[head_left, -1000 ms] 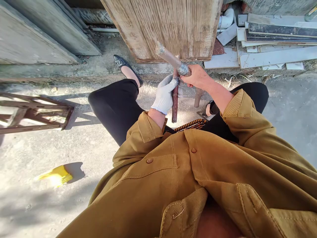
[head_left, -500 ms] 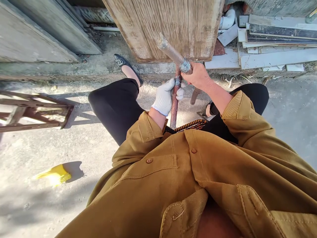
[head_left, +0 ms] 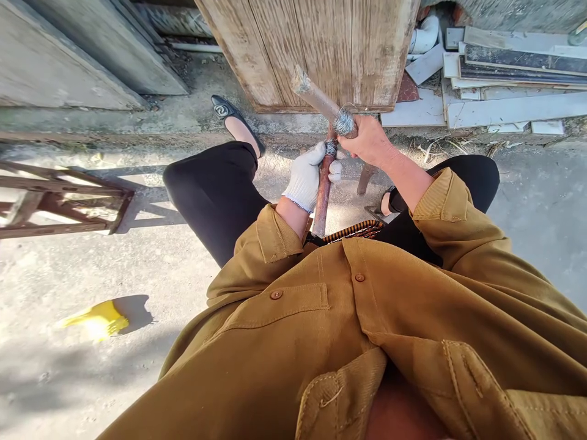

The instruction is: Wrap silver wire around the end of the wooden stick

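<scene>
My left hand point(head_left: 306, 175), in a white knit glove, is closed round a reddish-brown wooden stick point(head_left: 323, 198), just below a wrap of wire point(head_left: 331, 146) near its upper end. My bare right hand point(head_left: 368, 139) is closed at the near end of a thicker, paler wooden stick point(head_left: 316, 101), which slants up and left. More wire point(head_left: 343, 122) is coiled round that pale stick beside my fingers, with a thin loose loop on top. Where the two sticks meet is partly covered by my right hand. A third piece of wood point(head_left: 365, 178) shows below that hand.
A wooden plank panel point(head_left: 321, 36) stands ahead. Stacked boards and tiles point(head_left: 513, 104) lie at the right, near a white pipe point(head_left: 424, 35). On the left are a wooden frame point(head_left: 68, 201) and a yellow object point(head_left: 98, 319) on the concrete. A striped woven edge point(head_left: 355, 231) shows between my legs.
Both hands keep their holds. The lower end of the reddish-brown stick has tilted slightly left, and the wire coil on the pale stick is turned a little. The view has shifted slightly.
</scene>
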`<state>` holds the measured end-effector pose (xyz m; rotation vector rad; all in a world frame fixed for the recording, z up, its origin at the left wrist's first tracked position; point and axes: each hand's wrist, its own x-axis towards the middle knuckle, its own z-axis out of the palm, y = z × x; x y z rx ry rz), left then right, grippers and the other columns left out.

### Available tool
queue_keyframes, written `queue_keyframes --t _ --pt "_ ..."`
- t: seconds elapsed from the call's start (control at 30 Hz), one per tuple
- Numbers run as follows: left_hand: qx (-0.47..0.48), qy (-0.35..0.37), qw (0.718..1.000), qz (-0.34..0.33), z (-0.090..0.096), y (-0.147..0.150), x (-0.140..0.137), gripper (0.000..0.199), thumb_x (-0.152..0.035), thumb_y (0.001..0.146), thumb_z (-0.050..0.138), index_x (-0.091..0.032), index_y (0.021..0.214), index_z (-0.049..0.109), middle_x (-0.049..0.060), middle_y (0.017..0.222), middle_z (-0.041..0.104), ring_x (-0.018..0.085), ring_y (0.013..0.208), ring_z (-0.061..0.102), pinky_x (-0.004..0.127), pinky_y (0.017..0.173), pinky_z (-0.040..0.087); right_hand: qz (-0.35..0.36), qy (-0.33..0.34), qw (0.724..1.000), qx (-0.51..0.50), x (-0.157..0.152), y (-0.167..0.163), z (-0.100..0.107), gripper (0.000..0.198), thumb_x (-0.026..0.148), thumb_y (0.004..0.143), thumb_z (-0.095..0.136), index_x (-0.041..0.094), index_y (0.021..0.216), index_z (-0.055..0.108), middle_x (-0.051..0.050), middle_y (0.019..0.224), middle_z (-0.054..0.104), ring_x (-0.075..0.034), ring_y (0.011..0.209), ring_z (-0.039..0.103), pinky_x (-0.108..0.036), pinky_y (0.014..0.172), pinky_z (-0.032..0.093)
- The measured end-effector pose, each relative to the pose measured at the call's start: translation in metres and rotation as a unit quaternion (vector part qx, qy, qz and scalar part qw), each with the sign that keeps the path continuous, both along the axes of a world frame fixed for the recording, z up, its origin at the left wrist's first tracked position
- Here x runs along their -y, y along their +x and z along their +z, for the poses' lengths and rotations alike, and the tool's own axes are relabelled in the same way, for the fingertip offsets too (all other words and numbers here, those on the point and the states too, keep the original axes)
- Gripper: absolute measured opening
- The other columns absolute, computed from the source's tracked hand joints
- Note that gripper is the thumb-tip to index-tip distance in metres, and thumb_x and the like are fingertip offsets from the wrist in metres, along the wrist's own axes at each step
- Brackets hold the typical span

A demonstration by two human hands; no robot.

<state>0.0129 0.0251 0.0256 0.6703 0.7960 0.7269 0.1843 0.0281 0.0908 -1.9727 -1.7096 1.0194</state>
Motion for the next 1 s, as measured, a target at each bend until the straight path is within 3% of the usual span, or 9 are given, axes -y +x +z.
queue_keyframes --t 0.13,0.23,0.3,0.4,0.47,0.53,0.63,0.83,1.0 --pt "-0.089 0.137 0.986 0.012 -0.017 0.002 -0.001 0.055 -0.078 0.096 0.064 -0.025 0.110 0.068 0.008 0.085 0.075 0.029 0.089 0.078 0.043 0.072 0.063 0.015 0.059 0.997 -0.043 0.003 -0.004 -0.012 0.011 0.028 0.099 0.069 0.018 0.105 0.068 0.000 0.073 0.063 -0.023 0.076 0.075 -0.032 0.078 0.064" --pt "-0.159 0.233 0.959 0.023 -0.023 0.005 -0.003 0.062 -0.074 0.097 0.066 -0.023 0.132 0.068 0.010 0.101 0.080 0.033 0.111 0.080 0.046 0.091 0.066 0.011 0.060 0.997 -0.047 0.003 -0.004 -0.010 0.005 0.024 0.099 0.068 0.020 0.100 0.066 0.000 0.073 0.064 -0.021 0.073 0.074 -0.031 0.078 0.063" --pt "-0.231 0.292 0.928 0.008 -0.025 0.005 -0.006 0.059 -0.061 0.098 0.069 -0.024 0.144 0.065 0.011 0.117 0.081 0.034 0.123 0.078 0.050 0.104 0.063 -0.004 0.060 0.998 -0.030 0.001 0.000 -0.003 0.004 0.021 0.100 0.067 0.021 0.098 0.063 -0.001 0.075 0.066 -0.021 0.074 0.074 -0.030 0.078 0.061" --pt "-0.361 0.374 0.853 -0.046 -0.027 0.001 -0.012 0.057 -0.038 0.094 0.073 -0.026 0.149 0.064 0.011 0.139 0.077 0.037 0.138 0.070 0.055 0.120 0.055 -0.019 0.071 0.996 0.041 -0.005 0.011 0.008 0.010 0.018 0.098 0.069 0.022 0.093 0.061 -0.004 0.079 0.069 -0.025 0.087 0.076 -0.032 0.084 0.059" --pt "-0.418 0.410 0.806 -0.088 -0.027 -0.002 -0.015 0.059 -0.027 0.089 0.073 -0.026 0.148 0.066 0.011 0.145 0.075 0.037 0.142 0.067 0.053 0.124 0.051 -0.017 0.065 0.993 0.096 -0.010 0.021 0.011 0.013 0.018 0.095 0.072 0.023 0.089 0.060 -0.006 0.081 0.071 -0.029 0.100 0.076 -0.033 0.089 0.058" --pt "-0.434 0.430 0.782 -0.119 -0.026 -0.005 -0.017 0.061 -0.020 0.086 0.071 -0.025 0.147 0.068 0.011 0.148 0.074 0.036 0.143 0.066 0.051 0.125 0.050 -0.015 0.045 0.992 0.116 -0.015 0.034 0.012 0.016 0.019 0.093 0.073 0.025 0.086 0.060 -0.007 0.077 0.070 -0.031 0.105 0.074 -0.034 0.090 0.057" --pt "-0.392 0.429 0.806 -0.115 -0.026 -0.008 -0.018 0.063 -0.018 0.082 0.071 -0.022 0.145 0.068 0.010 0.146 0.075 0.034 0.140 0.067 0.049 0.124 0.050 -0.031 -0.005 0.995 0.099 -0.017 0.050 0.013 0.022 0.017 0.092 0.072 0.026 0.080 0.057 -0.004 0.066 0.062 -0.028 0.091 0.073 -0.034 0.083 0.056" --pt "-0.218 0.273 0.937 -0.014 -0.034 -0.008 -0.020 0.046 -0.025 0.080 0.080 -0.020 0.125 0.071 0.006 0.102 0.078 0.027 0.100 0.078 0.040 0.090 0.063 -0.031 -0.099 0.990 0.093 -0.009 0.058 0.038 0.031 0.004 0.090 0.070 0.023 0.071 0.055 0.000 0.061 0.058 -0.014 0.059 0.058 -0.027 0.060 0.045" --pt "-0.186 0.194 0.963 0.037 -0.030 -0.006 -0.017 0.033 -0.021 0.081 0.083 -0.019 0.112 0.070 0.001 0.081 0.067 0.020 0.075 0.073 0.031 0.070 0.058 0.046 -0.108 0.991 0.058 0.001 0.059 0.056 0.031 0.008 0.092 0.075 0.023 0.072 0.057 0.001 0.061 0.059 -0.012 0.057 0.052 -0.025 0.059 0.044"
